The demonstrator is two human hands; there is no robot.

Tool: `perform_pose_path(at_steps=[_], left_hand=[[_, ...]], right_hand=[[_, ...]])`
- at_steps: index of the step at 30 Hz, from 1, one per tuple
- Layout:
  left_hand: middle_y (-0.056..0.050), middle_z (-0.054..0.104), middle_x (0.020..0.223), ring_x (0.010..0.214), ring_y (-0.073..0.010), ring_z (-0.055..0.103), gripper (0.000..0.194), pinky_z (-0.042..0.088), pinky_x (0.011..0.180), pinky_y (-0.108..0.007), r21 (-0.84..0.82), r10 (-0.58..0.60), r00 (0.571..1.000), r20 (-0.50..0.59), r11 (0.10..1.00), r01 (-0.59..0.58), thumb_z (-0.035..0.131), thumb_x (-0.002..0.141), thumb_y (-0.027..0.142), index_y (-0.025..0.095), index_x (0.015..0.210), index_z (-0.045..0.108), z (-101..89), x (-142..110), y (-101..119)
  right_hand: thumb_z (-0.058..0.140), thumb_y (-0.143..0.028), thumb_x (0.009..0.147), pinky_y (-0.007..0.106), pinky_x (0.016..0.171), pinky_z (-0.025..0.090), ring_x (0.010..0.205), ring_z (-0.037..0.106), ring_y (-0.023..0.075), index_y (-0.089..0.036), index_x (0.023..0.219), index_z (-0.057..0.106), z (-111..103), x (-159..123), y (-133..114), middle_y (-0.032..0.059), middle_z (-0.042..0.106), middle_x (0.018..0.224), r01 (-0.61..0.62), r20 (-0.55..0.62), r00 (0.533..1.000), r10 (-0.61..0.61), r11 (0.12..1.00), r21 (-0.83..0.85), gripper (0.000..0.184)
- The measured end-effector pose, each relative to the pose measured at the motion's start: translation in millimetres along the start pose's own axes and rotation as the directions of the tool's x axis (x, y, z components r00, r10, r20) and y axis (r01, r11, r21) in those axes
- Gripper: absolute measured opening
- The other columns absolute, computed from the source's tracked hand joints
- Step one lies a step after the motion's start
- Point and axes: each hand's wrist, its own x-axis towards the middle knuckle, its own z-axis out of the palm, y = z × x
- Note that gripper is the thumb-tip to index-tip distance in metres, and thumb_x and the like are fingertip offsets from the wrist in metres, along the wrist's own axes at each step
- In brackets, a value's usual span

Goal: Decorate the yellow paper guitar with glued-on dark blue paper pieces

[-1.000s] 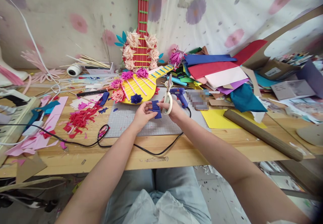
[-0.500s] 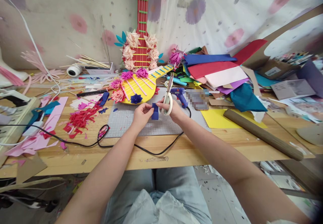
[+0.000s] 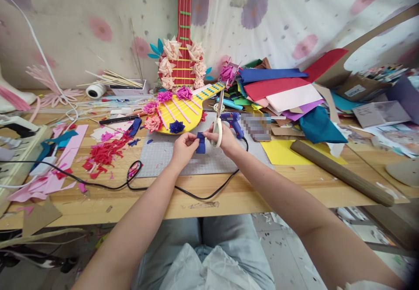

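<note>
Between my two hands is a small piece of dark blue paper (image 3: 200, 145), folded or layered. The fingers of my left hand (image 3: 185, 148) pinch its left edge. My right hand (image 3: 227, 141) has white-handled scissors (image 3: 217, 126) hooked in it, blades pointing up and away, while its fingertips touch the paper's upper right. Just beyond lies a yellow paper-covered lute-like instrument (image 3: 186, 113) with pink, coral and dark blue paper flowers. Under my hands is a grey cutting mat (image 3: 157, 159).
A blue glue gun (image 3: 233, 122) lies right of my hands; its black cord (image 3: 203, 198) loops along the table front. Red paper scraps (image 3: 106, 152) are heaped left. Coloured sheets (image 3: 278, 89) pile up behind right, near a brown roll (image 3: 340, 172). A red flowered instrument (image 3: 185, 63) leans at the back.
The scissors in my right hand have turned slightly, showing their handles more edge-on. The blue paper has shifted a little between my fingers. The rest looks the same.
</note>
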Motion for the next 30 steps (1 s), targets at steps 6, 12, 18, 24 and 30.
perform_pose_path(at_steps=[6,12,18,24,30], left_hand=[[0.003,0.055,0.057,0.049,-0.0081,0.050,0.016,0.042,0.049,-0.021,-0.026,-0.004,1.000,-0.001,1.000,0.004,0.066,0.061,0.025,0.017,0.066,0.054,-0.7,1,-1],[0.002,0.058,0.061,0.053,-0.0088,0.052,0.015,0.043,0.052,-0.022,-0.040,0.020,1.000,-0.017,0.999,-0.021,0.066,0.061,0.025,0.017,0.067,0.054,-2.2,2,-2],[0.003,0.057,0.060,0.051,-0.0087,0.050,0.015,0.042,0.050,-0.021,-0.028,0.005,1.000,-0.007,1.000,-0.005,0.065,0.062,0.026,0.017,0.068,0.054,-1.5,2,-3],[0.002,0.058,0.061,0.054,-0.0098,0.052,0.017,0.044,0.051,-0.022,-0.007,0.010,1.000,0.023,1.000,-0.010,0.066,0.062,0.027,0.018,0.068,0.054,-1.2,1,-1],[0.003,0.057,0.057,0.050,-0.0090,0.051,0.016,0.043,0.048,-0.021,-0.015,-0.009,1.000,0.023,1.000,0.010,0.066,0.060,0.027,0.018,0.066,0.054,-0.3,0,1]], right_hand=[[0.079,-0.038,0.045,0.026,0.054,0.041,0.057,0.053,0.0118,-0.020,0.070,0.047,0,-1,0,-0.0022,0.059,0.066,0.014,-0.016,1.000,-0.014,0.999,-0.028,0.045],[0.077,-0.042,0.051,0.026,0.053,0.041,0.058,0.053,0.0123,-0.020,0.073,0.049,-1,-7,-7,-0.0026,0.057,0.064,0.016,0.030,0.999,-0.016,1.000,-0.003,0.042],[0.078,-0.048,0.048,0.024,0.047,0.038,0.051,0.051,0.0112,-0.020,0.071,0.046,-2,-8,-15,-0.0041,0.053,0.055,-0.045,0.015,0.999,0.044,0.998,0.048,0.048],[0.078,-0.049,0.047,0.024,0.045,0.037,0.049,0.050,0.0112,-0.020,0.068,0.046,2,-5,-8,-0.0038,0.053,0.054,-0.046,0.017,0.999,0.047,0.998,-0.042,0.048],[0.080,-0.042,0.043,0.025,0.050,0.041,0.054,0.054,0.0114,-0.020,0.069,0.047,0,-1,-5,-0.0041,0.055,0.060,-0.007,0.010,1.000,0.008,0.998,-0.058,0.047]])
